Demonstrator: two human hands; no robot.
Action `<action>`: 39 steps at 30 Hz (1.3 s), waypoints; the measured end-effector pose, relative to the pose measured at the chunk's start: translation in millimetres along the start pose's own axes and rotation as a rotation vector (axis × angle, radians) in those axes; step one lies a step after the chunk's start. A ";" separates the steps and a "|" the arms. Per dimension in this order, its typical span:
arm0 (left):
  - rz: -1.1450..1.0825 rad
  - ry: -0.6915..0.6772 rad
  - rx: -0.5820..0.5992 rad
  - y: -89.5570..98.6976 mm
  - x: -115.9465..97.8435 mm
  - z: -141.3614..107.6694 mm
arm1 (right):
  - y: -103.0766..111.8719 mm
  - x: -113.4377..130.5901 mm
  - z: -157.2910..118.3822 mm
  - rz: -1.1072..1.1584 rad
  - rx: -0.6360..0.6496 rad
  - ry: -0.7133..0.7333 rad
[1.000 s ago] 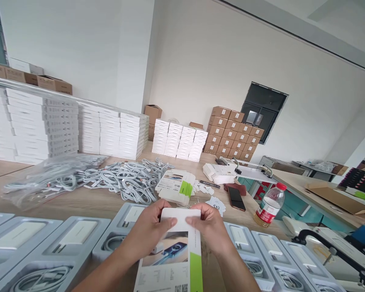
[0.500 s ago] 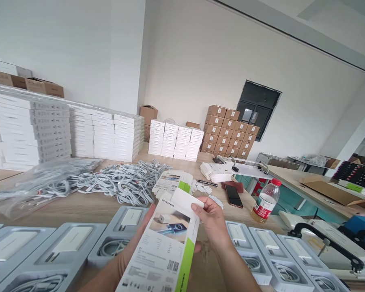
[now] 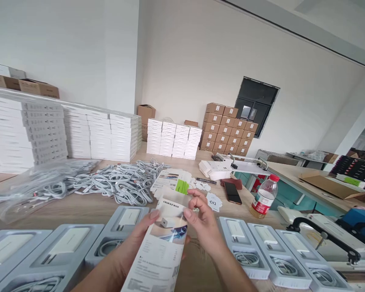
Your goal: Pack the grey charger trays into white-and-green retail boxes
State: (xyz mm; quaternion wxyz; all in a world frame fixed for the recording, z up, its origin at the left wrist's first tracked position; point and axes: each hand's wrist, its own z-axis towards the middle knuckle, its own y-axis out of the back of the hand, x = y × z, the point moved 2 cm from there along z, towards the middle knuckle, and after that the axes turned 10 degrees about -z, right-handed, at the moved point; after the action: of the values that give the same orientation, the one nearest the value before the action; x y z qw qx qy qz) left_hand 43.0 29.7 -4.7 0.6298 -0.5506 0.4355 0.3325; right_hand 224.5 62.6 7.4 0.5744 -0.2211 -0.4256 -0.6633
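A white printed carton sleeve (image 3: pixel 161 251), with a picture of a charger and phone near its top, is tilted between my hands. My left hand (image 3: pixel 136 239) is closed round its left edge, thumb near the top corner. My right hand (image 3: pixel 203 223) pinches its upper right edge with thumb and fingers. Just beyond lie flat printed cartons (image 3: pixel 167 180) with a green panel. Grey trays holding a white charger and a coiled cable stand on both sides, one tray (image 3: pixel 69 251) at the left and another (image 3: pixel 243 247) at the right.
A heap of grey cables (image 3: pixel 121 182) lies at the left behind the trays. White box stacks (image 3: pixel 173 140) stand at the back. On the right are a phone (image 3: pixel 232 192), a bottle (image 3: pixel 265 196), small white cards (image 3: pixel 214 202) and a clamp-like machine (image 3: pixel 328 231).
The carton has turned and looks narrower, its green side out of view. My left thumb has come onto its front. My right hand has shifted slightly left and down, uncovering the small cards.
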 end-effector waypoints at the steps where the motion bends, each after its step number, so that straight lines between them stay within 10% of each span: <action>1: -0.115 0.103 0.038 -4.2 2.7 -2.9 | 0.9 -2.3 1.5 0.078 -0.012 -0.028; 5: -0.423 0.302 0.092 -13.0 -0.3 -5.9 | 5.1 -13.6 6.6 0.260 0.022 -0.171; 11: -0.157 -0.036 -0.159 5.0 -15.2 7.0 | -6.9 -14.5 0.4 0.300 0.427 -0.265; 16: 0.295 -0.264 -0.357 20.6 -15.7 10.9 | -20.4 -14.1 -2.8 0.272 0.362 -0.211; 24: 0.238 -0.437 -0.434 7.2 -22.1 4.2 | -23.3 -19.3 0.0 0.474 0.117 -0.304; 33: 0.239 -0.392 -0.284 12.1 -17.2 5.1 | -12.1 -13.8 2.4 0.613 0.259 -0.227; 39: 0.099 -0.289 -0.168 9.8 -18.5 3.6 | -5.9 -30.7 9.8 0.430 0.046 -0.280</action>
State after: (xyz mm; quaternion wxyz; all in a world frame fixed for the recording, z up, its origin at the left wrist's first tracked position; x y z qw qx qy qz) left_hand 27.5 36.1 8.3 0.6205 -0.5258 0.3376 0.4738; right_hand 224.4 88.1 -13.2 0.6426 -0.3830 -0.4593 -0.4790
